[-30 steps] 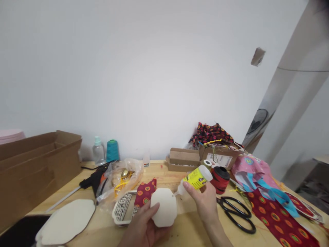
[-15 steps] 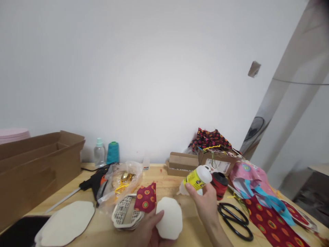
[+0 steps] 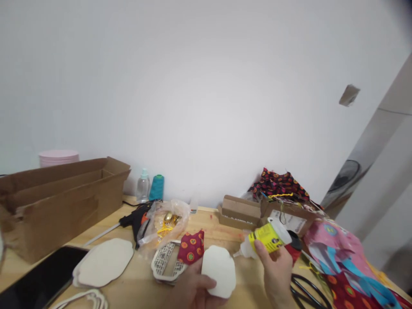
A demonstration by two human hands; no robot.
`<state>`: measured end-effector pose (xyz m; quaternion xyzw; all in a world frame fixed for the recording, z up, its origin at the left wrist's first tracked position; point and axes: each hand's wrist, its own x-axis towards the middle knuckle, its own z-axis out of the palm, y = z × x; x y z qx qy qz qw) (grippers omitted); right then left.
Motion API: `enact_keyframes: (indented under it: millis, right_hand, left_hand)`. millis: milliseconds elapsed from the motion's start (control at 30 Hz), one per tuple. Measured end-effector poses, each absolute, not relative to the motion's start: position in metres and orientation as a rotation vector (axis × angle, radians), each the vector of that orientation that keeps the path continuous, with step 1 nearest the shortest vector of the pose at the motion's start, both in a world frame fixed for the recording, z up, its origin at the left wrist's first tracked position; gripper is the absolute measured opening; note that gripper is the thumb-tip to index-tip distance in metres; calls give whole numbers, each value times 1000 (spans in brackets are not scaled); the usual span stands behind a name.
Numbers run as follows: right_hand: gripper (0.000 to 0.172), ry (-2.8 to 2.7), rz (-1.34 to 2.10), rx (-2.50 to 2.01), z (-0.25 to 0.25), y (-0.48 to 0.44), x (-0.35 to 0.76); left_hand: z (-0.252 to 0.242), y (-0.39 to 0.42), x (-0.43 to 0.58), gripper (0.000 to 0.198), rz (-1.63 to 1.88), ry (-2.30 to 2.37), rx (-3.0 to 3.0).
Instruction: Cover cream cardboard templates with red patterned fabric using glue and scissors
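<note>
My left hand (image 3: 197, 286) is closed on a white scalloped panel (image 3: 219, 271), its thumb lying over the left edge. A piece of red patterned fabric (image 3: 191, 247) shows just behind that hand, partly over a lattice frame (image 3: 165, 262); whether the hand touches the fabric I cannot tell. In my right hand (image 3: 277, 269) is a glue bottle (image 3: 266, 239) with a yellow label. The bottle is tilted, its nozzle pointing down and left, close to the panel's upper right edge.
Left are a cardboard box (image 3: 74, 201), a phone (image 3: 41, 274), more cream panels (image 3: 104, 262) and a glue gun (image 3: 137, 221) beside a plastic bag (image 3: 170, 219). Black-handled scissors (image 3: 309, 292), a red spool (image 3: 293, 246) and fabric scraps (image 3: 337, 244) lie right.
The view has swung left, so things appear farther right. The glue bottle has tipped closer to horizontal, its nozzle now nearer the panel's edge. Both hands keep their holds.
</note>
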<state>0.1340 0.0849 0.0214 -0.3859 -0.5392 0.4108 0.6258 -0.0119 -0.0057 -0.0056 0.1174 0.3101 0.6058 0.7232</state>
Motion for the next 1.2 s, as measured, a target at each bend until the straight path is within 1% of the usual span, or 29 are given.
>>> enact_keyframes:
  millis: [300, 533, 833, 1067, 1200]
  right_hand:
    - [27, -1372, 891, -887, 26, 81, 134]
    - [29, -1327, 990, -872, 23, 82, 136]
    - [28, -1313, 993, -844, 18, 85, 136]
    - [26, -1283, 1024, -826, 17, 87, 137]
    - [25, -1277, 1028, -821, 18, 86, 137]
  left_hand:
    - [7, -12, -6, 64, 1327, 724, 307]
    - [5, -14, -8, 73, 1288, 711, 327]
    - [3, -12, -11, 79, 1248, 716, 358]
    - [-2, -10, -12, 82, 1239, 673, 368]
    - [0, -11, -12, 80, 1243, 690, 366]
